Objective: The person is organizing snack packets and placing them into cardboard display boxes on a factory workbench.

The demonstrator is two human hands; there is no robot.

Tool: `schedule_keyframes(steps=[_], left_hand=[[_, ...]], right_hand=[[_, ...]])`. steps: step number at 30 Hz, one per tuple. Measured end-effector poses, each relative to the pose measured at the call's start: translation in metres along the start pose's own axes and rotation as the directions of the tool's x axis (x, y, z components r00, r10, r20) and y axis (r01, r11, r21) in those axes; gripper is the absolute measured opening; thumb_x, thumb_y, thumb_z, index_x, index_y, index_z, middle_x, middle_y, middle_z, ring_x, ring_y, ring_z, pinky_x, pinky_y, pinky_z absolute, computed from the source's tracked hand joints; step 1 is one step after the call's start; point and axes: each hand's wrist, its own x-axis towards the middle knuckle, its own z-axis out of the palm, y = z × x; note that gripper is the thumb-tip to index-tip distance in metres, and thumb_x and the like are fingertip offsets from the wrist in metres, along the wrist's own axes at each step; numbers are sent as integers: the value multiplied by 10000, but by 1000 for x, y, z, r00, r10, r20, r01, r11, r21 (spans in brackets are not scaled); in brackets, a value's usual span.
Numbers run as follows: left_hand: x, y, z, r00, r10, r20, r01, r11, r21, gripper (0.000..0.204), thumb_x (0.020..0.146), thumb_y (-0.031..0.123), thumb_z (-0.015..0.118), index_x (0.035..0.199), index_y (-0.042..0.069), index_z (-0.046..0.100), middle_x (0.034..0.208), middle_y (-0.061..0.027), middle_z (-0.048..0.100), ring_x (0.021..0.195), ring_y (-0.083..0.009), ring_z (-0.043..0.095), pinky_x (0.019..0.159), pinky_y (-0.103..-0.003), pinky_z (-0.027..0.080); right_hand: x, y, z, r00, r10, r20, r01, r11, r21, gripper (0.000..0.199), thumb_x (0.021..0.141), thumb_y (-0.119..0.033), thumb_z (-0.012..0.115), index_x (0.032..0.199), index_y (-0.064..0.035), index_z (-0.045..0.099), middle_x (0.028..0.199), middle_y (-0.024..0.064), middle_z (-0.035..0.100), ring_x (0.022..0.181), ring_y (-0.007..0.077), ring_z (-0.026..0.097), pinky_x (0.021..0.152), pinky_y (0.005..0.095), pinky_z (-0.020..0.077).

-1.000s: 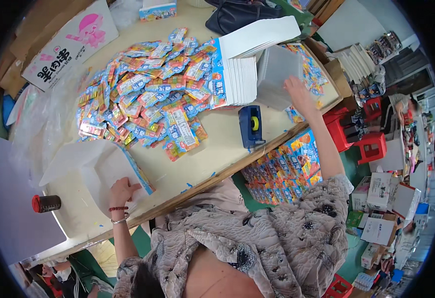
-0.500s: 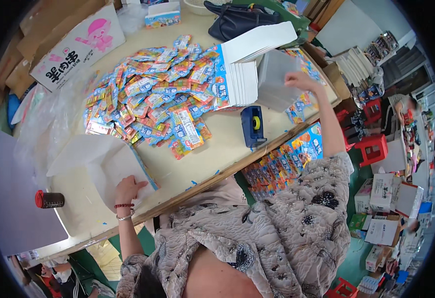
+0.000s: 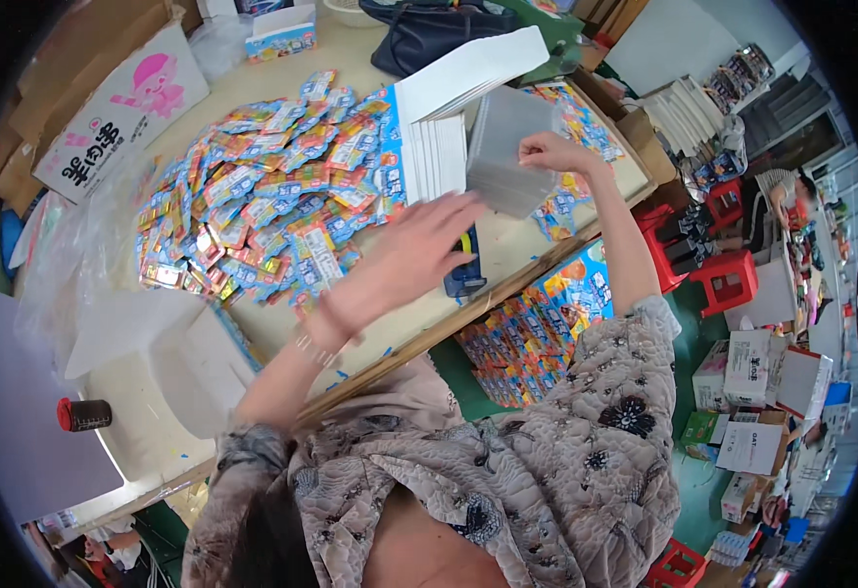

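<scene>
My left hand [image 3: 411,257] hangs above the counter [image 3: 390,328], fingers spread and holding nothing; a glossy heap of packets [image 3: 262,201] lies just beyond them. My right hand [image 3: 549,152] has its fingers pinched on a flat grey sheet [image 3: 507,147], beside a stack of white cards [image 3: 439,157].

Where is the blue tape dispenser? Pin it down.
In the head view, the blue tape dispenser sits near the table's front edge, just right of the left hand.
</scene>
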Motion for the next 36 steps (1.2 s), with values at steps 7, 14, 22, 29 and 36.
schedule_keyframes(steps=[7, 14, 22, 29, 36], left_hand=[[86, -72, 132, 985, 160, 67, -174, 903, 394, 781, 821, 324, 642, 1460, 97, 252, 1533, -56, 224, 1415, -202, 216, 1142, -507, 137], [71, -76, 142, 995, 96, 24, -93, 834, 544, 718, 841, 209, 585, 1463, 92, 246, 1521, -63, 251, 1415, -198, 222, 1137, -521, 123], [98, -55, 144, 995, 68, -66, -47, 959, 280, 815, 699, 202, 634, 1404, -19, 290, 1262, -157, 435, 1227, -291, 408, 1109, -442, 253], [103, -57, 142, 998, 32, -51, -13, 940, 342, 725, 690, 144, 630, 1345, -25, 369, 1245, -135, 432, 1216, -282, 398, 1095, -429, 271], [103, -52, 134, 999, -4, 39, -6, 968, 250, 672, 743, 137, 633, 1345, -14, 377, 1298, -153, 417, 1260, -292, 376, 1083, -427, 278]], right_hand=[[-2, 17, 13, 992, -88, -94, 95, 993, 71, 146, 819, -159, 570, 844, -15, 572, 734, 45, 573, 702, 127, 500, 640, 285, 415], [-3, 12, 9, 918, -45, -394, 54, 998, 11, 157, 867, -163, 563, 948, -29, 552, 820, 64, 572, 799, 182, 541, 729, 307, 434], [17, 51, -93, 581, -105, -807, -237, 927, -292, 174, 925, -188, 480, 994, -31, 511, 911, 221, 626, 879, 413, 597, 729, 483, 453], [20, -3, -168, 250, -157, -956, -416, 874, -252, 172, 933, -179, 458, 1052, -59, 487, 912, 238, 639, 882, 443, 595, 726, 510, 456], [-40, -58, -250, 126, -158, -979, 110, 983, -145, 207, 926, -211, 486, 1035, -43, 538, 867, 190, 627, 827, 337, 604, 738, 412, 464]])
